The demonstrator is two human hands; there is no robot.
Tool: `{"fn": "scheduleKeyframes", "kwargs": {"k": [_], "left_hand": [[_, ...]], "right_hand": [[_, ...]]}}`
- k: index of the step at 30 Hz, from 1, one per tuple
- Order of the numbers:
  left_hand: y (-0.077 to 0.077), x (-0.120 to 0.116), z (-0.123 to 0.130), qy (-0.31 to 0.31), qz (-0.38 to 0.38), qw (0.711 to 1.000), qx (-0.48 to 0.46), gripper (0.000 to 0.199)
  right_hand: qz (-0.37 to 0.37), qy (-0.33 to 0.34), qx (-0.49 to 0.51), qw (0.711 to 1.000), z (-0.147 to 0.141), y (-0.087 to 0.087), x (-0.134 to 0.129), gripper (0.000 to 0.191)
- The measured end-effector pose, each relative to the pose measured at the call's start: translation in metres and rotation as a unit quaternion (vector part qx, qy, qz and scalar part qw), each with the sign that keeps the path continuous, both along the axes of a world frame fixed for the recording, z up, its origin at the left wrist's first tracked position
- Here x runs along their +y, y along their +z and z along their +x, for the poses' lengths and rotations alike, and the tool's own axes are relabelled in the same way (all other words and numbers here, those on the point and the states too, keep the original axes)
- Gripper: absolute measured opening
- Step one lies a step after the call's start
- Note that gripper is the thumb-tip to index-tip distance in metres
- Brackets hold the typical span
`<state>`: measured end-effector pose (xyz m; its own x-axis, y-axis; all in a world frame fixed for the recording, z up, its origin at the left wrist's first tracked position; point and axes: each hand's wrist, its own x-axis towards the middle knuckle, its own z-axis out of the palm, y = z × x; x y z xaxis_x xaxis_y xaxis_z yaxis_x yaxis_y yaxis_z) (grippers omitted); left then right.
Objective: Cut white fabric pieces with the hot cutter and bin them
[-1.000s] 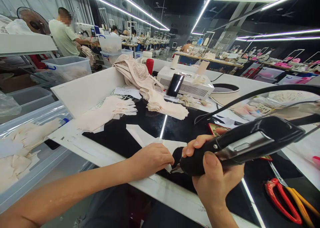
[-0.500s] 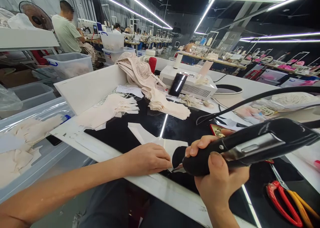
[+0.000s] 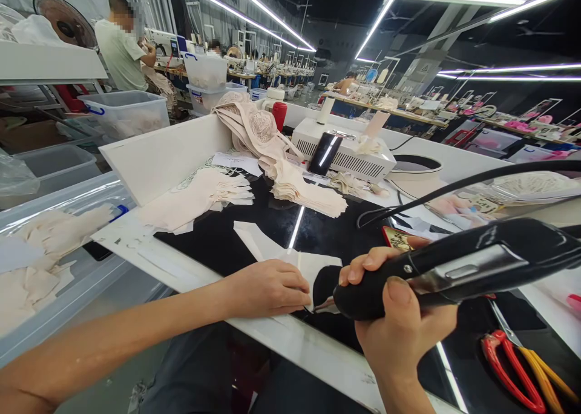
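Note:
My right hand [image 3: 399,317] is wrapped round a black handheld tool [image 3: 463,269] with a silver lever and a cord. Its narrow metal tip points left, close to the fingertips of my left hand [image 3: 272,290]. Those fingers are pressed together on the near edge of a pale fabric piece [image 3: 258,241], which lies on the black glossy tabletop [image 3: 209,247]. Whether they pinch it or only press it down is hidden. Behind it rest a stack of beige cut pieces [image 3: 308,195] and another fanned pile [image 3: 195,199].
Red-handled scissors [image 3: 508,365] lie at the lower right beside a yellow-handled tool [image 3: 544,374]. A white vented box [image 3: 345,147] and a phone [image 3: 324,154] stand behind. Plastic bins [image 3: 131,114] are at left. A person [image 3: 120,51] sits beyond them.
The black tool and my right hand have shifted slightly right. My left hand stays almost in place. The person at the back left has raised a forearm.

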<state>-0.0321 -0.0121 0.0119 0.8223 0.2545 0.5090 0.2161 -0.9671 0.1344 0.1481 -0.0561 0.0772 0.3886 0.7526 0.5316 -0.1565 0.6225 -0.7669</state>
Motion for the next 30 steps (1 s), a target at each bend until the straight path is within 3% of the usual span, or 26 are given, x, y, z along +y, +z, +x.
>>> {"fn": "scheduleKeyframes", "kwargs": {"k": [30], "left_hand": [[-0.0021,-0.0007,-0.0004,-0.005,0.053,0.998,-0.027,0.019]], "right_hand": [[-0.003,-0.003,0.003,1.0,-0.0003,0.0003,0.0013,0.047]]}}
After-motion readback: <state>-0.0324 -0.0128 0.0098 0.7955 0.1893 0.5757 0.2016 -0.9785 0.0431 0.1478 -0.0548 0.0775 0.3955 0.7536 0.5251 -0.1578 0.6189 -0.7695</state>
